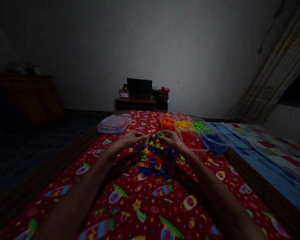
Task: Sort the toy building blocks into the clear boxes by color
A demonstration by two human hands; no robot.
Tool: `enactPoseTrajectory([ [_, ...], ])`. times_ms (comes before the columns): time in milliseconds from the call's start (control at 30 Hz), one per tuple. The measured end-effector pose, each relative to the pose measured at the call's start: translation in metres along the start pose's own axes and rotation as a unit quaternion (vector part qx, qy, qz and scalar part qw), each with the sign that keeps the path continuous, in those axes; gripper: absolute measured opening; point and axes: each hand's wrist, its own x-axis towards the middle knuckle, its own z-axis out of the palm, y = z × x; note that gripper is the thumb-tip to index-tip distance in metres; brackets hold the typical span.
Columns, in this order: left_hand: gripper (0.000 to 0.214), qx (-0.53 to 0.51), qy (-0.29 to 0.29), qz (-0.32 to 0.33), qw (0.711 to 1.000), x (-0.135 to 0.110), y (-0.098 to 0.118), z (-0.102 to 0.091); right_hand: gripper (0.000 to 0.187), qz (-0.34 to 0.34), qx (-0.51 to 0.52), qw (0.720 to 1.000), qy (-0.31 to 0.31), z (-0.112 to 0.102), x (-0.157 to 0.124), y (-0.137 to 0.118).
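Note:
A mixed pile of toy building bricks (152, 155) in red, blue, yellow and green lies on the red patterned cloth (145, 190). Over the pile's far left side, my left hand (135, 137) has its thumb and fingers drawn together; what they hold, if anything, is too small to make out. Opposite it, my right hand (172, 139) pinches a green brick (160, 134) above the far part of the pile. Just right of that hand stands a clear box of red bricks (192, 139).
Behind it are clear boxes of orange bricks (167, 122), yellow bricks (184, 124) and green bricks (199, 125). A round tub (223, 141) with blue bricks stands at the right. Stacked lids (113, 123) lie far left. A bed (262, 146) adjoins on the right.

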Motion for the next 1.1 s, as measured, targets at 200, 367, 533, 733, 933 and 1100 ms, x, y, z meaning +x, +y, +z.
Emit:
enactPoseTrajectory([
  [200, 0.044, -0.195, -0.007, 0.021, 0.981, -0.003, 0.016, 0.036, 0.042, 0.013, 0.115, 0.992, -0.045, 0.009, -0.007, -0.018],
  [367, 0.040, -0.280, 0.004, 0.005, 0.960, 0.000, 0.016, 0.046, 0.046, -0.066, 0.020, 0.997, -0.025, 0.016, -0.008, -0.017],
  [533, 0.040, -0.303, 0.020, -0.021, 0.953, 0.001, 0.021, 0.046, 0.042, -0.100, -0.074, 0.992, 0.004, 0.013, -0.013, -0.022],
  [733, 0.033, -0.250, 0.094, -0.036, 0.963, -0.002, 0.020, 0.028, 0.043, -0.057, -0.094, 0.993, 0.045, -0.018, 0.000, -0.013],
  [933, 0.040, -0.271, 0.101, -0.050, 0.956, 0.008, -0.005, 0.018, 0.042, -0.031, -0.183, 0.975, 0.122, -0.108, 0.033, 0.034],
  [1100, 0.046, -0.274, 0.109, -0.062, 0.954, 0.014, -0.016, 0.017, 0.044, 0.138, -0.308, 0.923, 0.187, -0.187, 0.056, 0.078],
])
